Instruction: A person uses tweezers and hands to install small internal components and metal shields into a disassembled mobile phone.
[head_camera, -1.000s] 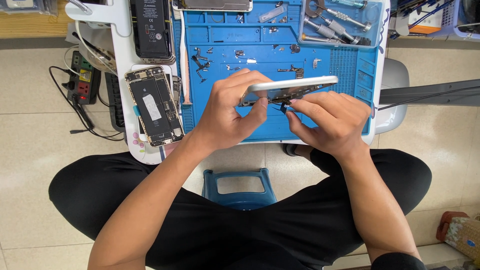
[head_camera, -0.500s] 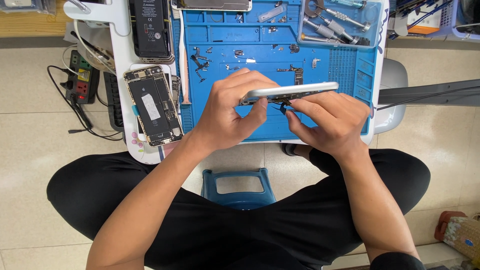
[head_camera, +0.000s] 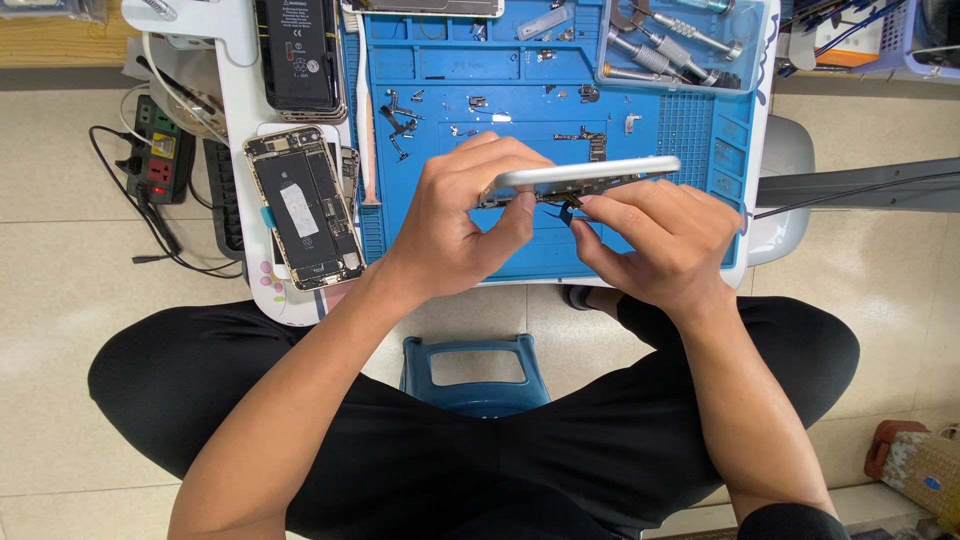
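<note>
1. The left hand (head_camera: 455, 225) is closed around the left end of a silver, slim metal phone housing (head_camera: 585, 174), which is held on edge above the near half of the blue silicone work mat (head_camera: 700, 140).
2. The right hand (head_camera: 660, 240) is pinched narrowly, its fingertips (head_camera: 590, 203) set against the housing's near underside at a small dark part (head_camera: 566, 212); it is the nearer hand to that part.
3. The housing's long axis runs left to right, parallel to the near edge of the surface.
4. Farther left, an opened phone body (head_camera: 305, 220) lies at the white surface (head_camera: 240, 100) edge; a clear tool tray (head_camera: 680, 45) sits at the far right corner.
</note>
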